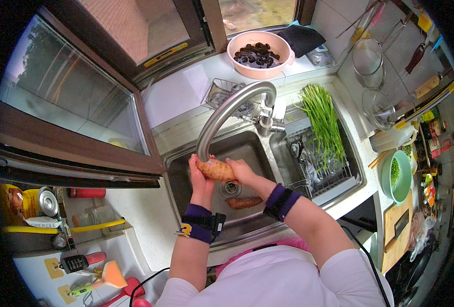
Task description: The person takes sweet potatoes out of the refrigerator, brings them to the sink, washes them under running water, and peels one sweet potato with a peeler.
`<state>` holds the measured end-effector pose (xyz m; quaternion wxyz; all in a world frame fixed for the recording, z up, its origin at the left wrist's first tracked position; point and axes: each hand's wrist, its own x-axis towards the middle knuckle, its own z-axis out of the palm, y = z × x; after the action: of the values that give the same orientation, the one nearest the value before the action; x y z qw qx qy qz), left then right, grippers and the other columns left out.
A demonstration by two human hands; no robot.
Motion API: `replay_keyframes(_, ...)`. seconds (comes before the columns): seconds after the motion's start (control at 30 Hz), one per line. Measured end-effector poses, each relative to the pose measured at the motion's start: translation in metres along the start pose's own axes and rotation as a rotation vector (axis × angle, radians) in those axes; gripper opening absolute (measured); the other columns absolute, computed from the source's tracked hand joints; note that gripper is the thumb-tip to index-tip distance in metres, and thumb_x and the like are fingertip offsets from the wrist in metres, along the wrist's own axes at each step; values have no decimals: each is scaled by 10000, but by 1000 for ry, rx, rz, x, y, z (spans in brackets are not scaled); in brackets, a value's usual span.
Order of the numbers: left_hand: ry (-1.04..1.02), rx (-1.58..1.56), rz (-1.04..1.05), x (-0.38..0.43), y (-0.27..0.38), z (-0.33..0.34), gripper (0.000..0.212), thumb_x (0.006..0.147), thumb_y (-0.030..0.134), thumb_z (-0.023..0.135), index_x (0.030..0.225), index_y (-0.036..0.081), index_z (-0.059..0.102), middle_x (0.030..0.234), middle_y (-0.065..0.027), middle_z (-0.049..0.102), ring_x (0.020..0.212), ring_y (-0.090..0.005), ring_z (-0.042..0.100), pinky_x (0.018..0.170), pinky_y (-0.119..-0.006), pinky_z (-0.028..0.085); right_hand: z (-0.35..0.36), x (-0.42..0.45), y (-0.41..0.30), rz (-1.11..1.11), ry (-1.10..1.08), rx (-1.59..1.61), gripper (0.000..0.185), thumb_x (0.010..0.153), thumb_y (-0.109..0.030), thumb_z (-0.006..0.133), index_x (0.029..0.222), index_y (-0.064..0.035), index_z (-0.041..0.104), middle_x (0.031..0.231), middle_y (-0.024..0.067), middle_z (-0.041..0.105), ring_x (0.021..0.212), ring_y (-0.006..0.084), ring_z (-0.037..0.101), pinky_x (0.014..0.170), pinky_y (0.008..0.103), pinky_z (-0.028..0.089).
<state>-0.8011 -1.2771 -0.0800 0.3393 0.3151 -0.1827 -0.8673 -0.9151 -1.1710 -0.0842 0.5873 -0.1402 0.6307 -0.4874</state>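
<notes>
Both hands hold a thick tan root vegetable (217, 170), possibly a lotus root or sweet potato, beneath the spout of a curved steel faucet (234, 101). My left hand (200, 180) grips its left end, close under the spout. Around the right end, my right hand (242, 172) is closed. Water appears to run onto the root. A second reddish-brown root (244, 202) lies on the floor of the left basin (246, 146), below my right wrist and beside the drain strainer (230, 190).
A bunch of green chives (323, 119) lies over the rack in the right basin. A pink bowl (260, 71) of dark pieces in water stands on the sill. To the right are a green bowl (397, 176) and a cutting board (397, 234). An open window sash (77, 115) juts in at left.
</notes>
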Motion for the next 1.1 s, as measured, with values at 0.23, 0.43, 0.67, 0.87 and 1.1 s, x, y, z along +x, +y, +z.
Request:
replay_keyframes(0.23, 388, -198, 26, 24, 2, -45, 567, 959, 578, 278, 913, 65, 515, 918, -78, 592, 938, -258, 570, 891, -430, 469, 31, 2, -36, -396, 323, -843, 500, 940, -457, 397, 851, -41, 661, 762, 177, 649, 749, 386, 632, 674, 469, 501)
replay_keyframes(0.43, 392, -283, -4, 17, 16, -41, 658, 946, 619, 196, 946, 41, 513, 948, -90, 579, 943, -270, 562, 926, -433, 455, 30, -19, -40, -981, 266, -1033, 456, 863, -403, 567, 1178, -74, 557, 932, 144, 639, 823, 335, 640, 672, 426, 525)
replay_keyframes(0.67, 331, 137, 202, 2, -5, -1, 436, 998, 450, 338, 1034, 40, 483, 975, -93, 567, 913, -233, 571, 868, -404, 480, 17, -28, -10, -884, 304, -380, 427, 892, -415, 574, 1121, -55, 565, 850, 102, 625, 738, 279, 623, 654, 388, 503)
replay_keyframes(0.87, -52, 469, 329, -7, -25, 29, 164, 986, 179, 429, 1041, 36, 490, 952, -115, 605, 892, -237, 620, 813, -363, 506, 0, -30, 25, -168, 71, 368, 486, 931, -558, 427, 1149, -143, 553, 780, 56, 587, 443, 98, 436, 363, 238, 338)
replay_keyframes(1.1, -233, 461, 133, -15, -26, 48, 161, 972, 199, 477, 1033, 49, 480, 939, -117, 599, 894, -221, 608, 815, -360, 494, -18, -43, 26, 418, -458, 1006, 545, 928, -641, 264, 1059, -172, 510, 692, 20, 531, 377, 31, 323, 281, 152, 218)
